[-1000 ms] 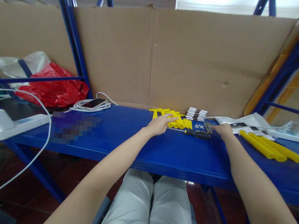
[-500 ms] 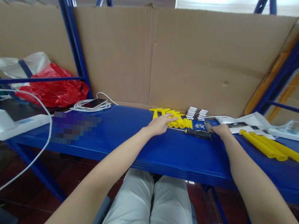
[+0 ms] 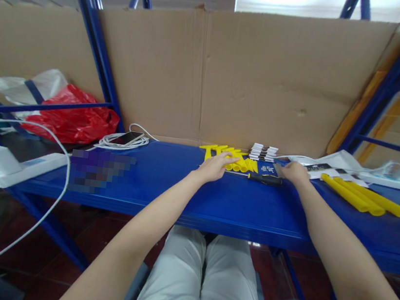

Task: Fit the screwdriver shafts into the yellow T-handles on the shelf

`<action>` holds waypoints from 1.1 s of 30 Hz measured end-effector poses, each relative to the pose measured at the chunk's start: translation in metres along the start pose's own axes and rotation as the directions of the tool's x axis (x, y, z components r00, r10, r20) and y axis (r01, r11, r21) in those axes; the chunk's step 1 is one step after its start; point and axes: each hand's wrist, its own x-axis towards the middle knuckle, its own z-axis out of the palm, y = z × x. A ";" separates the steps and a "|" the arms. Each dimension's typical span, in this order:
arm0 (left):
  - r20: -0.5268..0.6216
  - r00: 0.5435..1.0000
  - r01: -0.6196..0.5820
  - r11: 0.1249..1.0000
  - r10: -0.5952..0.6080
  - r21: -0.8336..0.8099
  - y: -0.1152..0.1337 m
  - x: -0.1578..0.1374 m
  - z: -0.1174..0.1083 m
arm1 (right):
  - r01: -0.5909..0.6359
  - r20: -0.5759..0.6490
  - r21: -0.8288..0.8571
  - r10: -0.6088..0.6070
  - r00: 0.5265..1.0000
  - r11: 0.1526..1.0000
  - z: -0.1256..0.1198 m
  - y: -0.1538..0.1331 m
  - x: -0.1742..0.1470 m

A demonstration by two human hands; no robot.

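Note:
My left hand [image 3: 215, 167] lies with its fingers stretched out over the near side of a row of short yellow pieces [image 3: 243, 164], touching or just above them. Some of these look like tubes, and the leftmost has a T shape. At the right, my right hand [image 3: 296, 172] has its fingers closed around a small grey flat tool [image 3: 277, 169], mostly hidden by the hand. Between the hands a screwdriver [image 3: 265, 179] with a black and yellow handle rests on the blue tabletop [image 3: 230, 203]. Small white packs with dark bands [image 3: 263, 152] are stacked behind it.
Long yellow tubes [image 3: 363, 196] and white packaging [image 3: 341, 164] lie at the right. Leftward are a phone [image 3: 128, 137] with a coiled white cable, a power strip [image 3: 41, 168] and a red plastic bag [image 3: 75, 114]. A cardboard panel [image 3: 261, 79] stands along the back.
My right hand has shifted slightly left over the grey tool, covering more of it. The left hand and the yellow pieces have stayed in place.

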 end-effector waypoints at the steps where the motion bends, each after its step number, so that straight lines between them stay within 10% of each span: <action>1: 0.005 1.000 0.006 1.000 -0.006 0.006 0.002 -0.001 -0.001 | -0.008 -0.013 -0.007 0.008 1.000 1.000 -0.003 -0.007 -0.003; 5: 0.027 1.000 0.004 1.000 -0.005 0.029 0.009 -0.003 -0.004 | 0.282 -0.158 0.058 -0.270 0.950 0.958 -0.011 -0.037 -0.018; 9: 0.047 0.997 -0.058 0.997 0.056 0.044 0.017 -0.003 0.000 | 0.632 -0.210 0.091 -0.606 0.767 0.769 -0.010 -0.065 -0.035; 17: 0.059 0.984 -0.167 0.986 0.167 -0.003 0.015 0.001 0.015 | 0.822 0.119 0.022 -0.818 0.563 0.569 -0.012 -0.096 -0.070; 26: 0.002 0.992 -0.123 0.992 0.124 -0.030 0.008 0.003 0.011 | 0.671 0.063 -0.036 -0.669 0.741 0.740 -0.028 -0.096 -0.069; 33: -0.032 0.995 -0.100 0.992 0.098 -0.078 -0.002 0.003 0.009 | 0.340 -0.045 0.290 -0.342 0.938 0.894 -0.017 -0.078 -0.047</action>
